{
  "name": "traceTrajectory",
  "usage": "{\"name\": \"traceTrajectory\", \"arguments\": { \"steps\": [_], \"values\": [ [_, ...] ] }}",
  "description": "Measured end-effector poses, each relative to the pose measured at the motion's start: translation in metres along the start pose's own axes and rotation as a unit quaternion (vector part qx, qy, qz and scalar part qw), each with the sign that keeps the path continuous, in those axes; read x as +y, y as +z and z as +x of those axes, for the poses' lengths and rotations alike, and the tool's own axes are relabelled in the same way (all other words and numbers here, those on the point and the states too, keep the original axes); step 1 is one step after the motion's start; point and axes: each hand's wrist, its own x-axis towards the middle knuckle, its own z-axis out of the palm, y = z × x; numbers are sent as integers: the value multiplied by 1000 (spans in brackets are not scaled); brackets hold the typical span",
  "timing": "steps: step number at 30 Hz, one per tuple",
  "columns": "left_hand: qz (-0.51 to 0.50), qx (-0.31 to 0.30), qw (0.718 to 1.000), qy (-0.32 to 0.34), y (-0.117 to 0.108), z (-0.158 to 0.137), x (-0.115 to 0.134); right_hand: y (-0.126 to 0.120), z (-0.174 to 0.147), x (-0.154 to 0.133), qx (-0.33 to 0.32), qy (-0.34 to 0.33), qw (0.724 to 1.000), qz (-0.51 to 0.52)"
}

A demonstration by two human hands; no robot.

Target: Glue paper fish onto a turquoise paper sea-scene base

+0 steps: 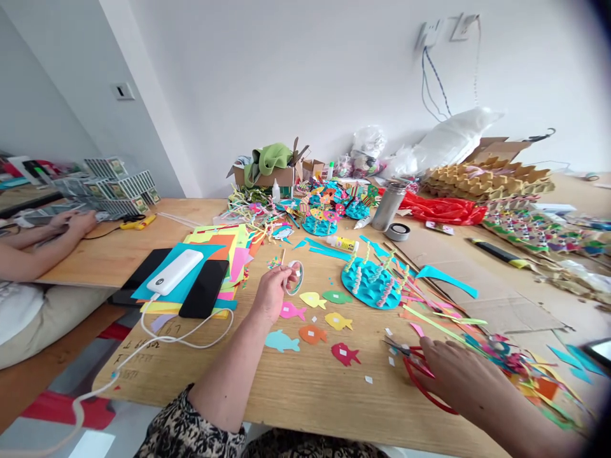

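Observation:
My left hand (273, 294) is closed around a roll of white tape (298, 278), held above the table. At the right, my right hand (453, 369) has its fingers on the red-handled scissors (417, 366); the blades lie low over the tabletop and point left. Between my hands are several paper fish: a pink fish (291, 310), an orange fish (313, 334), a red fish (345, 354), a light blue fish (282, 341) and a green fish (337, 297). Most carry a small white square. A few loose white squares (368, 380) lie near the scissors.
Behind the fish stands a blue egg-carton piece (371, 283) with twisted stems. Coloured paper, a white power bank (175, 272) and a black phone (204, 289) lie left, with a cable trailing. A metal flask (389, 207) and paper scraps are right. Another person's hands (79, 221) work far left.

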Motion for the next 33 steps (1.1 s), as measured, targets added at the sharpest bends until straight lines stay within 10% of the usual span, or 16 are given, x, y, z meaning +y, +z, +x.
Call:
{"name": "traceTrajectory", "arguments": {
  "steps": [5, 11, 16, 22, 33],
  "values": [
    [-26, -2, 1000, -1, 1, -1, 3, 18, -8, 14, 32, -19, 996, 77],
    [-47, -29, 998, 2, 2, -3, 4, -48, 19, -17, 64, -13, 982, 179],
    [-10, -59, 998, 12, 5, -8, 4, -98, 71, -84, 67, -92, 866, 486],
    [-12, -77, 996, 32, 5, -9, 2, -95, 118, -127, 49, -89, 771, 629],
    [-5, -82, 996, 42, 4, -7, 1, -94, 123, -134, 45, -61, 757, 648]
  ]
}}
